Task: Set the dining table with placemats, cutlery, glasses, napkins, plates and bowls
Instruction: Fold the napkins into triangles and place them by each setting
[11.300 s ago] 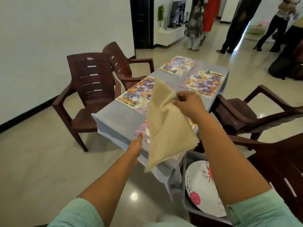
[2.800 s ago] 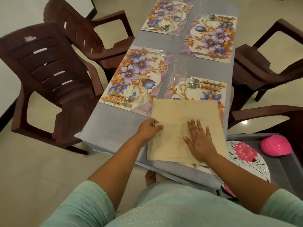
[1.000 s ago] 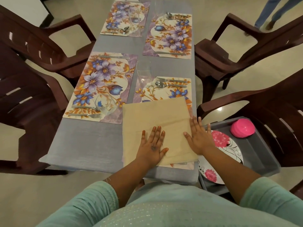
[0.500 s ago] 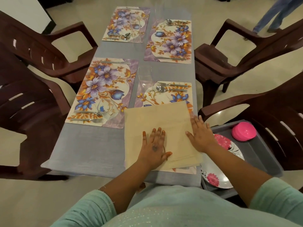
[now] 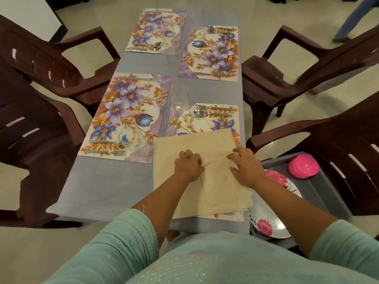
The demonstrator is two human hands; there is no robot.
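Note:
A beige napkin [image 5: 184,193] lies over the near half of the near right placemat [image 5: 205,125] on the grey table [image 5: 102,181]. A folded flap of the cloth sits on its right part. My left hand [image 5: 188,166] has its fingers curled and pinches the napkin at the flap's left edge. My right hand [image 5: 246,168] rests on the flap with bent, spread fingers. A fork and spoon [image 5: 211,111] lie at the mat's far end, beside a clear glass [image 5: 179,99]. White flowered plates [image 5: 272,228] and stacked pink bowls [image 5: 303,166] sit in a grey tray [image 5: 324,193] at my right.
Three other floral placemats [image 5: 127,115] carry cutlery, and a glass [image 5: 129,138] stands on the near left one. Dark brown plastic chairs [image 5: 41,111] flank both long sides; the tray rests on the near right chair. A person's leg [image 5: 354,19] shows at the far right.
Both hands lay flat on the spread napkin; now the left hand's fingers have curled onto the cloth and a folded flap has formed on the napkin's right part under the right hand.

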